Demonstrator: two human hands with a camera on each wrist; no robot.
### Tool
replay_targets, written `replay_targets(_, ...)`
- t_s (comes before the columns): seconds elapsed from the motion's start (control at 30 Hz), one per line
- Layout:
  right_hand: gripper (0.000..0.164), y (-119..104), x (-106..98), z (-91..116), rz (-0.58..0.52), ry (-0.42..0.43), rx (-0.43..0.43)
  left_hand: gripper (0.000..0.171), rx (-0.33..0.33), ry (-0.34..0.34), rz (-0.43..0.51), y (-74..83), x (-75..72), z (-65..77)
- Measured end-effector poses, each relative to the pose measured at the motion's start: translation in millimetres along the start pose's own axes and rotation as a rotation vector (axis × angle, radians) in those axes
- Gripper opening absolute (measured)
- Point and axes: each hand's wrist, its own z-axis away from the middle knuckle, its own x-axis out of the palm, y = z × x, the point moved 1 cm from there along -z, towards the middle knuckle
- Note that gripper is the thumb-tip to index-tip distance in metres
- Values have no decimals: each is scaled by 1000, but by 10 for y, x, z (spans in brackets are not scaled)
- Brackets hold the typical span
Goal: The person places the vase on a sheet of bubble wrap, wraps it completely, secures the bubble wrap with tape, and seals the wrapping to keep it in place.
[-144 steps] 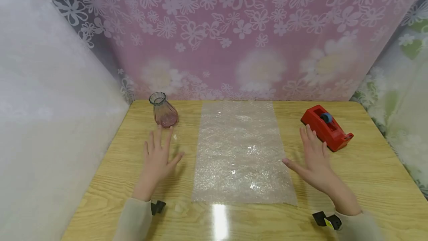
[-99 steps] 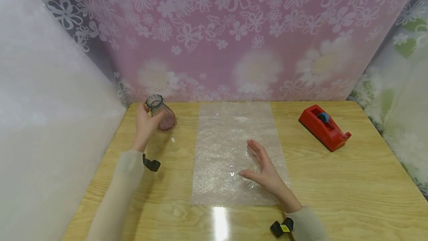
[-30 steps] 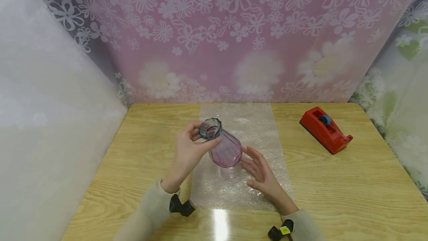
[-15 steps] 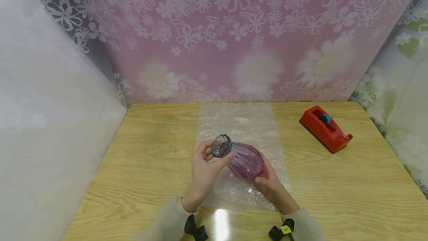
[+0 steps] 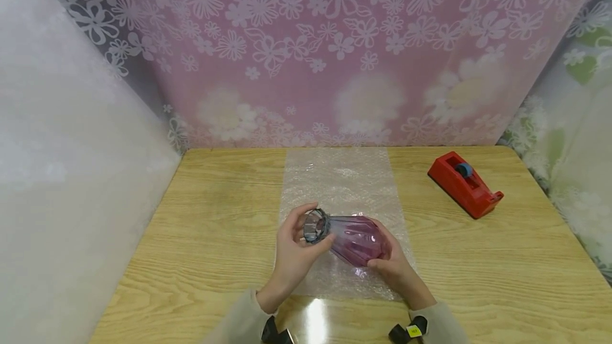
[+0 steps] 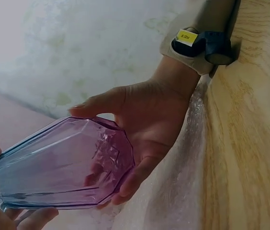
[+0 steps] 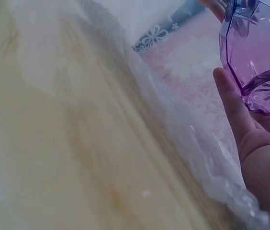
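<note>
Between both hands a faceted glass vase, blue-grey at the neck and pink at the base, lies on its side above the bubble wrap. My left hand grips the neck, thumb in front and fingers behind the flared rim. At the other end my right hand cups the base, its thumb along the near side. The left wrist view shows the vase with its base against the right palm. In the right wrist view the vase base rests in the fingers.
A red tape dispenser with a blue-cored roll stands at the right of the wooden table. Flowered pink cloth hangs behind the table, with pale cloth at both sides.
The left hand has picked the vase up from the back left and brought it over the bubble wrap. The vase has tipped onto its side, and the right hand has taken hold of its base.
</note>
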Motion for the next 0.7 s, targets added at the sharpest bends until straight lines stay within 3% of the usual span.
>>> replay_targets(0.17,75,-44,-34,49,27,-26,-2,62,-24,-41,-8,-32,-24,47)
replay_targets(0.4,83,-123,-137,153,286,-19,-46,61,-98,-137,-44,-128,-94,131)
replay_targets(0.53,87,-149,-142,173,311,-51,-97,58,-146,-214,-15,-241,-174,179)
replay_targets(0.7,91,-155,-117,194,381,-51,-80,58,-176,-285,-138,-355,-302,213)
